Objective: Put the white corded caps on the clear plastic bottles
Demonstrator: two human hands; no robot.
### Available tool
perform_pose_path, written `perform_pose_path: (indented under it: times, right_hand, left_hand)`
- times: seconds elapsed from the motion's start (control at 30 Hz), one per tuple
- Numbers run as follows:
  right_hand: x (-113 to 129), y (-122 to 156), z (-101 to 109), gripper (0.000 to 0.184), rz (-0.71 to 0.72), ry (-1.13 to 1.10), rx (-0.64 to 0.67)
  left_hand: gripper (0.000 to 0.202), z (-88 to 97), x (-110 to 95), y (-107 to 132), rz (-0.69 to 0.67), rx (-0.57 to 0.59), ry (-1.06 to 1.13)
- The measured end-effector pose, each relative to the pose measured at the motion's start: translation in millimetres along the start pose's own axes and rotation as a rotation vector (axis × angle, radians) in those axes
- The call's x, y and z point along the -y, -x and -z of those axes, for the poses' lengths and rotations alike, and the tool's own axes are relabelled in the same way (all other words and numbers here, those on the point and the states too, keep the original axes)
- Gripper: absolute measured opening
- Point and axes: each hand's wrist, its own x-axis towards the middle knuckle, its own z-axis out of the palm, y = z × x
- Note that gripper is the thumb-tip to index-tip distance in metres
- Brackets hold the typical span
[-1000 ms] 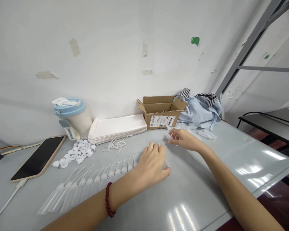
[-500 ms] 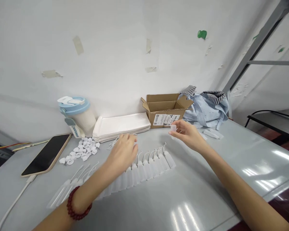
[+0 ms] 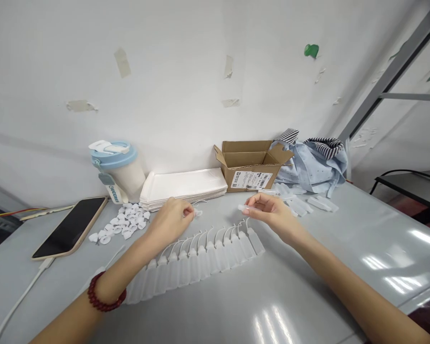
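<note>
My left hand (image 3: 171,220) is closed in a pinch on a small white stringy piece (image 3: 198,213), in front of the stack of trays. Across from it, my right hand (image 3: 272,215) grips a small translucent plastic tube (image 3: 242,208) between thumb and fingers, its end facing left. Below both hands lies a row of several translucent flat tubes (image 3: 193,265) side by side, each with a thin curved strand at its top. My left forearm covers the row's left end. Small white caps (image 3: 125,220) lie in a loose pile left of my left hand.
White shallow trays (image 3: 184,184) are stacked against the wall, beside an open cardboard box (image 3: 251,167). More translucent tubes (image 3: 297,203) lie right of the box, near blue cloth (image 3: 308,165). A lidded cup (image 3: 118,167) and a cabled phone (image 3: 71,227) stand at left on the grey table (image 3: 215,315).
My left hand has lifted away from the white strands, a small piece now in its pinch. My right hand has moved left and lower, tilting the tube toward my left hand.
</note>
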Motion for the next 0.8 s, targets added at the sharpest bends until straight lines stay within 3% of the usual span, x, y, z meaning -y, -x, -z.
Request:
perform_pose_path:
  times: [0.23, 0.57, 0.8]
  right_hand:
    - [11.2, 10.8, -14.8, 0.021, -0.017, -0.171, 0.120]
    - [6.5, 14.8, -22.1, 0.020, 0.008, -0.359, 0.236]
    - [4.4, 16.5, -24.3, 0.016, 0.023, -0.392, 0.309]
  left_hand:
    - [0.029, 19.1, -13.0, 8.0, 0.012, 0.013, 0.281]
    - [0.018, 5.5, -44.2, 26.8, -0.039, -0.047, 0.342]
    - [0.018, -1.7, -53.7, 33.9, -0.097, -0.017, 0.356]
